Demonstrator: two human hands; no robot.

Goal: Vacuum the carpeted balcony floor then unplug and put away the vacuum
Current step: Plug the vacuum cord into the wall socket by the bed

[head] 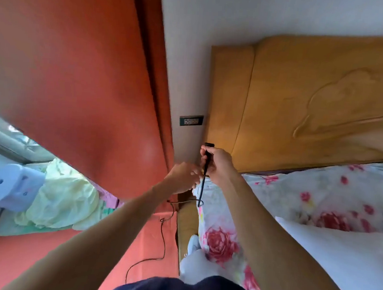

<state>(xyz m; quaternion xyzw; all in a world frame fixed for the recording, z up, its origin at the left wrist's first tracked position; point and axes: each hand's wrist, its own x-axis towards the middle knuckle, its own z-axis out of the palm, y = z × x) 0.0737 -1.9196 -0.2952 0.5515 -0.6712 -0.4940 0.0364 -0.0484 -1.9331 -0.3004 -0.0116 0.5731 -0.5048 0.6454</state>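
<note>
**A:** Vacuum itself isn't in view; only its black cord (202,182) is. The plug end (209,144) stands up out of the right hand (216,165), whose fingers are curled round the cord just below it, a little under the wall socket (191,120), which has nothing in it.

**B:** And the left hand (182,178)?

**A:** Just left of the cord, fingers bent toward it. It's too blurred to tell whether it pinches the cord or only reaches for it.

**B:** What could go wrong?

**A:** I'd say tangling. Slack drops from the hands, loops at the near bed corner (188,214), then trails over the red floor (152,237). Gathering it fast could catch that loop on the corner or knot it. The dangling plug could also swing and knock the wooden headboard (302,102) on the right.
</note>
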